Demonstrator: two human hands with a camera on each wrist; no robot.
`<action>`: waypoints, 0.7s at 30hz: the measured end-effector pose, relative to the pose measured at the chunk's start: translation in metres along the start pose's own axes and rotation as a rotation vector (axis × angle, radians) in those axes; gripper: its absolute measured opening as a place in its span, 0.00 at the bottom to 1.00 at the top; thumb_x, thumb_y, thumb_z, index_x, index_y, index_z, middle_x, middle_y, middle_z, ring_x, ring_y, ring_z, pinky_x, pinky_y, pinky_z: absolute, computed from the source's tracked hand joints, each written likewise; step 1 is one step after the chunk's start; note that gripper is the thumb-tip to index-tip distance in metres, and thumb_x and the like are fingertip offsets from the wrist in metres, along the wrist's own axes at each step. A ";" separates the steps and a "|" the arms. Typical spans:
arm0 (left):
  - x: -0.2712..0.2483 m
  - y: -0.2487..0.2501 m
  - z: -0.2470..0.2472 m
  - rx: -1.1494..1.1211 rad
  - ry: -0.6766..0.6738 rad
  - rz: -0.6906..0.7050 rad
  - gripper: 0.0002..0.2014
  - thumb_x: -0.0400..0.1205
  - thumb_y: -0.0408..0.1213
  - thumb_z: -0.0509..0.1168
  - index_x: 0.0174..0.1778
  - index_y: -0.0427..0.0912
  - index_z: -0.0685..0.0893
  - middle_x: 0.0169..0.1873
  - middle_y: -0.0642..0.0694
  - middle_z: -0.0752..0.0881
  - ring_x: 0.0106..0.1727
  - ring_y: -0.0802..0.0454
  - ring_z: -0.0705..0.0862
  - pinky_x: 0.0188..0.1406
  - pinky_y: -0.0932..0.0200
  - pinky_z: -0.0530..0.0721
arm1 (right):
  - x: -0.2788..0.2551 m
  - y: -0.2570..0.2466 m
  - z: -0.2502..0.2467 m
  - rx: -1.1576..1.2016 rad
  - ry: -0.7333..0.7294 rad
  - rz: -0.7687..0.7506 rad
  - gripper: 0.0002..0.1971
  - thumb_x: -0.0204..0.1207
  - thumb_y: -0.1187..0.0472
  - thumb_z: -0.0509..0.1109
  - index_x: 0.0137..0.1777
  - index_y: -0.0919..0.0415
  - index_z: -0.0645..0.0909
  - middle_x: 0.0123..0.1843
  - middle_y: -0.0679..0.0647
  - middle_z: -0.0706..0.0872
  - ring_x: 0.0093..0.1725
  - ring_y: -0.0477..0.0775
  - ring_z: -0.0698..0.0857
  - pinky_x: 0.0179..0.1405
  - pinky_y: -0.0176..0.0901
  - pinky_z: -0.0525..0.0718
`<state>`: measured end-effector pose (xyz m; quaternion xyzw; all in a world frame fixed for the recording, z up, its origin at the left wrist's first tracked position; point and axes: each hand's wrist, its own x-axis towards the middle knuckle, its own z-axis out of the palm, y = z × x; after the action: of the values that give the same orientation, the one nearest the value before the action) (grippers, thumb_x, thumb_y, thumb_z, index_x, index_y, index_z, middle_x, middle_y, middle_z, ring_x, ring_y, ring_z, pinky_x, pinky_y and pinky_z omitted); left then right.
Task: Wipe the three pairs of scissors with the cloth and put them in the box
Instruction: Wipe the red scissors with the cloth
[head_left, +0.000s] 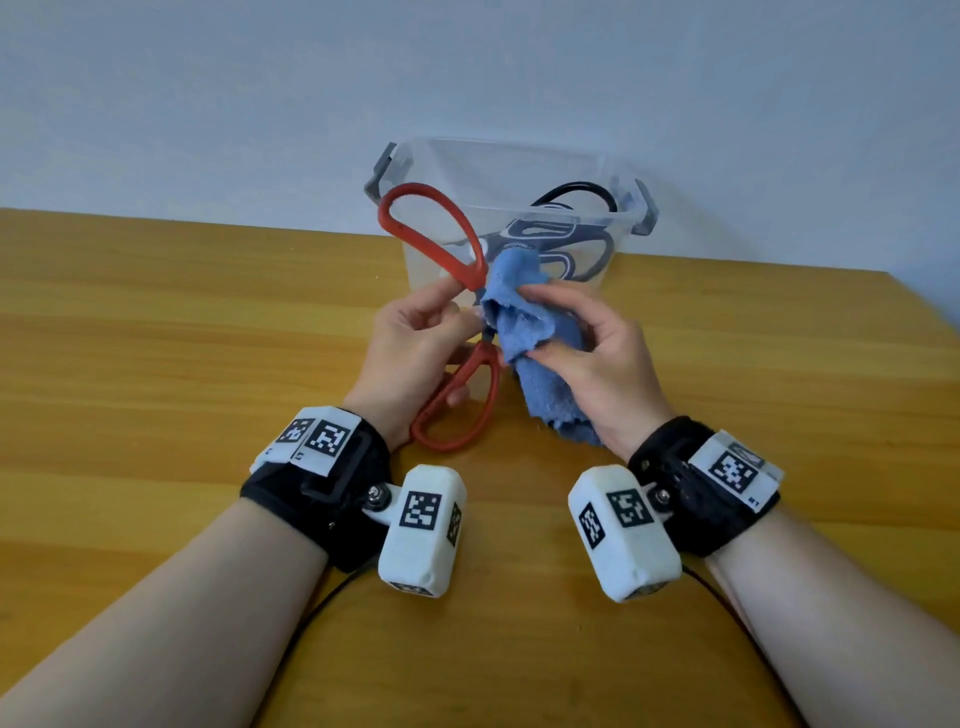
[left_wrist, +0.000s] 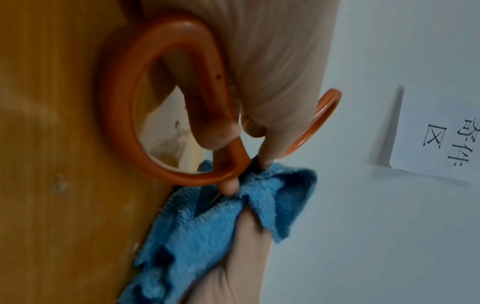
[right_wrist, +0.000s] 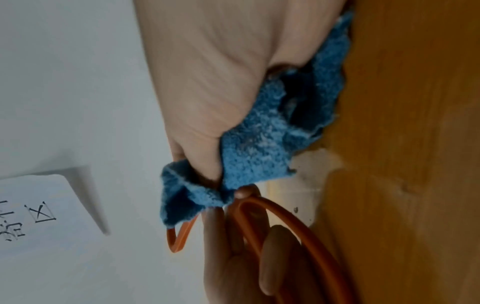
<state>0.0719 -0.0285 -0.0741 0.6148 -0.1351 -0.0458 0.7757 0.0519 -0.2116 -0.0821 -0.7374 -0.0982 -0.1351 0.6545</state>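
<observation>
My left hand (head_left: 415, 343) grips the red-handled scissors (head_left: 431, 228) near the pivot, one handle loop raised toward the box, the other loop (head_left: 457, 410) hanging below my palm. In the left wrist view the red scissors loop (left_wrist: 124, 107) fills the frame beside my fingers (left_wrist: 228, 185). My right hand (head_left: 587, 353) pinches the blue cloth (head_left: 524, 317) bunched over the blades, which are hidden. The right wrist view shows the blue cloth (right_wrist: 259, 148) under my thumb and a red handle (right_wrist: 298, 222) below. The clear plastic box (head_left: 587, 171) holds a grey-handled pair (head_left: 561, 244) and a black-handled pair (head_left: 576, 189).
The wooden table (head_left: 182, 364) spreads out around both hands, with its right edge (head_left: 930, 312) near. The box stands at the table's far edge against a pale wall (head_left: 208, 104). A paper sheet with printed characters (left_wrist: 439, 135) hangs on the wall.
</observation>
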 end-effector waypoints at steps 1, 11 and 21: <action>0.000 0.000 0.000 0.015 -0.026 0.003 0.17 0.87 0.31 0.69 0.71 0.48 0.87 0.39 0.16 0.67 0.28 0.40 0.79 0.12 0.66 0.68 | 0.000 0.000 0.002 -0.025 -0.015 0.018 0.18 0.73 0.67 0.81 0.60 0.50 0.87 0.63 0.52 0.89 0.64 0.55 0.88 0.63 0.60 0.88; -0.004 -0.001 0.005 0.105 -0.156 0.033 0.12 0.91 0.34 0.64 0.66 0.48 0.88 0.38 0.13 0.78 0.33 0.05 0.75 0.10 0.65 0.68 | -0.001 -0.005 0.003 -0.131 -0.064 0.119 0.04 0.77 0.64 0.76 0.47 0.58 0.92 0.38 0.55 0.93 0.42 0.61 0.92 0.42 0.62 0.91; -0.003 0.005 0.000 -0.089 0.143 0.054 0.08 0.90 0.31 0.63 0.63 0.36 0.84 0.43 0.29 0.80 0.27 0.49 0.88 0.10 0.67 0.64 | 0.003 0.000 -0.004 -0.070 0.120 0.167 0.11 0.78 0.66 0.76 0.36 0.53 0.87 0.32 0.52 0.89 0.37 0.50 0.88 0.37 0.45 0.83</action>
<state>0.0689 -0.0263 -0.0702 0.5777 -0.0939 0.0132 0.8107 0.0542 -0.2162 -0.0807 -0.7559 0.0078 -0.1274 0.6422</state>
